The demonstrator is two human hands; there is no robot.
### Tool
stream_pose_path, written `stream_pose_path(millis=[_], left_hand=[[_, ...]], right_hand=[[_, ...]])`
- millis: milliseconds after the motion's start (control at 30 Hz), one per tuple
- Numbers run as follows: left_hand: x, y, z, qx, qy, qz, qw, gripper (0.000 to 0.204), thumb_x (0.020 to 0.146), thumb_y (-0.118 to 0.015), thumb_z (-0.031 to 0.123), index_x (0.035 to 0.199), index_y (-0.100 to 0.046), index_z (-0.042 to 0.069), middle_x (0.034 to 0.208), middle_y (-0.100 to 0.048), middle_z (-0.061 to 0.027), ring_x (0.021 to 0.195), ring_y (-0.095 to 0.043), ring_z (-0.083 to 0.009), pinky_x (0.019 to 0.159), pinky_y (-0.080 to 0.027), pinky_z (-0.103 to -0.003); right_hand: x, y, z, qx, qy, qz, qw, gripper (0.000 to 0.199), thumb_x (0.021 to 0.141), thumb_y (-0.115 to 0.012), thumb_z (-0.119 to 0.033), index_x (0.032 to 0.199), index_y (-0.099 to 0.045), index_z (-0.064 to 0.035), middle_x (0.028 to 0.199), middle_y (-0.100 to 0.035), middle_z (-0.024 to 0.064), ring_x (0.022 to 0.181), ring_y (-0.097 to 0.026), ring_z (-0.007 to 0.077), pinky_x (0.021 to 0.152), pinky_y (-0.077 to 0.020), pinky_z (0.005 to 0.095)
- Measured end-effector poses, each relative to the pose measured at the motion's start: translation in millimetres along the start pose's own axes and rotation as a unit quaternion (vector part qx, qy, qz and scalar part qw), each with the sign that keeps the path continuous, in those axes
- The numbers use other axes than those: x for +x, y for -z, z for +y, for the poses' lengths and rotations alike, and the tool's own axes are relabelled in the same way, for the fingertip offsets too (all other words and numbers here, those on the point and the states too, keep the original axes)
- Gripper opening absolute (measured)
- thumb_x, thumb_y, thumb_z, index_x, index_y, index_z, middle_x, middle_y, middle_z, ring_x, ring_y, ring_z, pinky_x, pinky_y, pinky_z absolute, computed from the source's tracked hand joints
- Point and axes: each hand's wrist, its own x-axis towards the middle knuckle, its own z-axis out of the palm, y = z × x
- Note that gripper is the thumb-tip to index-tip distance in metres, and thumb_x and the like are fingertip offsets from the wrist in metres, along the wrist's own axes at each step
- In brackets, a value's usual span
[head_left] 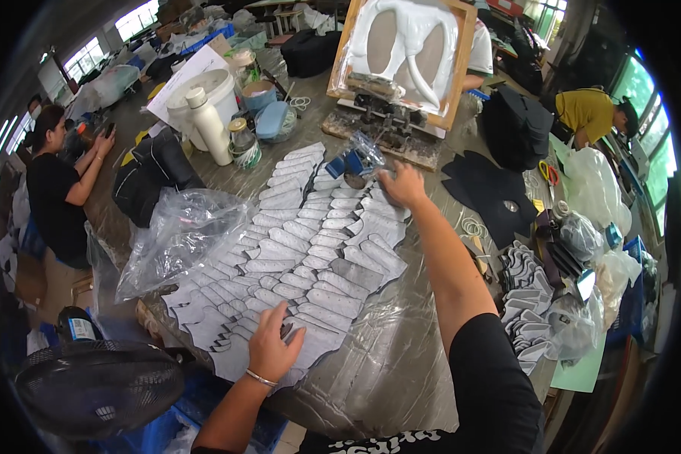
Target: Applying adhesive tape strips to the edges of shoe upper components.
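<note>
Many grey, leaf-shaped flat pieces (291, 229) lie in overlapping rows across the table in front of me. My left hand (275, 346), with a bracelet at the wrist, rests over the near rows; its thumb and forefinger stand apart, so it is open. Stretched out to the far right corner of the rows, my right hand (405, 185) has its fingers bent down at the edge of the pieces. What is under its fingertips is hidden. Beside it lies a clear plastic bag (367, 153) with blue parts.
A wooden frame (461, 68) smeared with white paste stands behind the rows. A white bucket (212, 87), a bottle (208, 125) and a jar (244, 144) stand far left. Black sheets (488, 193) and stacked grey pieces (526, 303) lie right. A fan (98, 390) stands near left. Other people are nearby.
</note>
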Motion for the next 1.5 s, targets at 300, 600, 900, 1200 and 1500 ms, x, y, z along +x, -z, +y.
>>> stream_pose_path(millis=[300,600,900,1200,1500], left_hand=[[15,-10,-3,-0.034,0.038,-0.037,0.998,0.061,0.075,-0.077,0.016,0.129,-0.053,0.002,0.096,-0.058,-0.0111,0.083,-0.06,-0.0276,0.07,-0.05,-0.037],[14,-10,9,-0.054,0.018,-0.003,0.998,0.049,0.072,-0.079,0.012,0.114,-0.054,0.002,0.101,-0.056,-0.0134,0.093,-0.06,-0.0293,0.076,-0.05,-0.037],[9,-18,9,-0.046,0.024,-0.019,0.998,0.058,0.074,-0.076,0.014,0.124,-0.049,0.004,0.098,-0.06,-0.0149,0.087,-0.063,-0.0336,0.071,-0.051,-0.04],[2,-31,30,-0.046,0.067,-0.113,0.99,0.065,0.078,-0.074,0.019,0.133,-0.043,0.003,0.092,-0.064,-0.0149,0.08,-0.065,-0.0337,0.071,-0.051,-0.041],[29,-14,14,-0.018,0.078,-0.1,0.992,0.067,0.079,-0.074,0.022,0.136,-0.045,0.001,0.096,-0.066,-0.0189,0.086,-0.066,-0.0343,0.077,-0.052,-0.041]], right_hand=[[-11,15,13,0.066,0.109,0.104,0.986,0.062,0.087,-0.057,-0.052,0.117,-0.064,0.0019,0.114,-0.065,0.0225,0.113,-0.058,0.0378,0.098,-0.0441,0.0453],[-27,24,4,0.17,0.061,-0.054,0.982,0.048,0.081,-0.057,-0.034,0.112,-0.064,0.0026,0.108,-0.066,0.0221,0.102,-0.063,0.0364,0.091,-0.0473,0.0402],[-35,47,25,0.3,0.074,-0.219,0.925,0.036,0.077,-0.057,-0.018,0.107,-0.064,0.0014,0.089,-0.066,0.0084,0.082,-0.058,0.0163,0.075,-0.0464,0.0296],[-82,68,31,0.394,0.038,-0.34,0.853,0.029,0.077,-0.054,-0.006,0.103,-0.064,-0.0004,0.086,-0.063,0.001,0.082,-0.055,0.0104,0.075,-0.0431,0.0239],[-100,69,36,0.428,-0.014,-0.252,0.868,0.027,0.076,-0.052,-0.007,0.1,-0.065,-0.0012,0.087,-0.061,0.0001,0.079,-0.052,0.0093,0.07,-0.0421,0.0234]])
